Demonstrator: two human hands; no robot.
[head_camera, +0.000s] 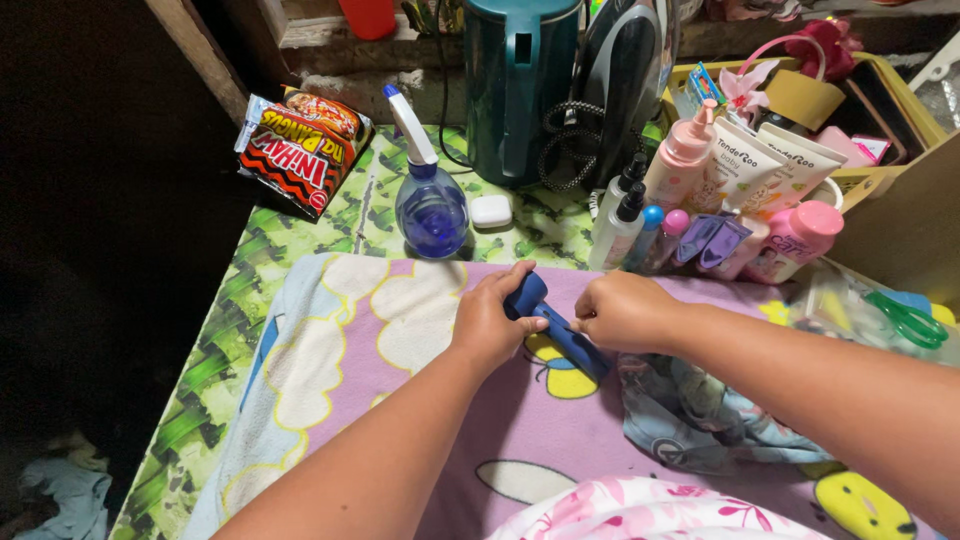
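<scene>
Mid frame, I see left hand (487, 322) & right hand (622, 310) both closed tight on rolled blue cloth (556, 328).

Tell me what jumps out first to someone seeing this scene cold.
At centre, the left hand and right hand both grip a dark blue tube-shaped object over a pink cartoon-print blanket. Behind it stands a blue spray bottle on the green patterned table cover. Pink and white toiletry bottles crowd the upper right.

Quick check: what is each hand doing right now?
Left hand: closed around one end of the rolled blue cloth.
Right hand: closed on the same cloth, further along.
</scene>
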